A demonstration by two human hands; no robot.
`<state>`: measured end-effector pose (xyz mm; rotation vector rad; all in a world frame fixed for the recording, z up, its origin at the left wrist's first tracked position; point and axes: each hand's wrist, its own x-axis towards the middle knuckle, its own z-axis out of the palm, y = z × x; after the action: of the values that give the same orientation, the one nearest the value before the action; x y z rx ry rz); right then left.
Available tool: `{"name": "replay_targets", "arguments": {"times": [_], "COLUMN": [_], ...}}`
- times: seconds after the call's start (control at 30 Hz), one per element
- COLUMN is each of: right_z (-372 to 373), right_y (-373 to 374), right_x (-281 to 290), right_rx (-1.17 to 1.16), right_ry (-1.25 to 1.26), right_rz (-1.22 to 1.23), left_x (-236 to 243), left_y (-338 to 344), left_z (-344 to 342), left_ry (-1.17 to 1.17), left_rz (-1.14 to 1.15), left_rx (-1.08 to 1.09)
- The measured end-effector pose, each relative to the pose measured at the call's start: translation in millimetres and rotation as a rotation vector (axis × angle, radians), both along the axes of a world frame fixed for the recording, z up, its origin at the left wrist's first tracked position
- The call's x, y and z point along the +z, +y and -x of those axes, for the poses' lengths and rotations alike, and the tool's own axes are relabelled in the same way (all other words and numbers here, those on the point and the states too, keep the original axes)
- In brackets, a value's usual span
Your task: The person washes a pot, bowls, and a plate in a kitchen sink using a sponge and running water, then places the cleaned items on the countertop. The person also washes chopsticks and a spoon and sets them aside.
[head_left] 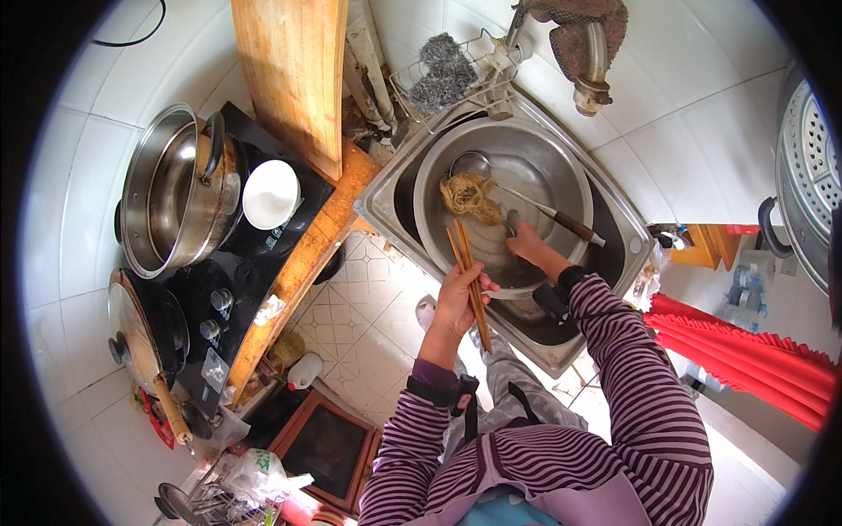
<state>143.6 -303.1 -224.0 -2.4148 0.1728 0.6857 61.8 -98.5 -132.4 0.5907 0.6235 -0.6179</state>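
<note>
A large metal basin (pixel 574 167) sits in the steel sink (pixel 633 245), with shallow water in it. My left hand (pixel 456 294) is closed round a pair of wooden chopsticks (pixel 463 248) at the basin's near left rim; their upper ends tilt over the basin. Inside the basin, my right hand (pixel 528 244) is closed on a small grey metal utensil (pixel 511 221), mostly hidden by the fingers. Just beyond it lies a tan loofah-like scrubber (pixel 472 195). A ladle (pixel 544 209) with a dark handle rests across the basin, its bowl by the scrubber.
Left on the black stove (pixel 230 259) stand a steel pot (pixel 175 202), a white bowl (pixel 271 195) and a lidded pan (pixel 132 329). A wooden board (pixel 294 79) leans behind. Steel-wool scrubbers (pixel 443 74) sit in a wire rack by the faucet (pixel 595 70). A red curtain (pixel 745 351) hangs right.
</note>
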Motion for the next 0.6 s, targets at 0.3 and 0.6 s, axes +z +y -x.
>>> {"name": "replay_targets", "arguments": {"times": [0.3,0.6], "right_z": [36,33], "right_y": [-7,9], "right_x": [20,132], "right_rx": [0.309,0.287], "right_ry": [-0.127,-0.627], "right_rz": [0.256,0.263], "left_x": [9,48], "left_y": [-6,-11], "left_z": [-6,-21], "left_ry": [0.018,-0.088], "left_rz": [-0.086,-0.235], "left_rx": [-0.022,0.122]}}
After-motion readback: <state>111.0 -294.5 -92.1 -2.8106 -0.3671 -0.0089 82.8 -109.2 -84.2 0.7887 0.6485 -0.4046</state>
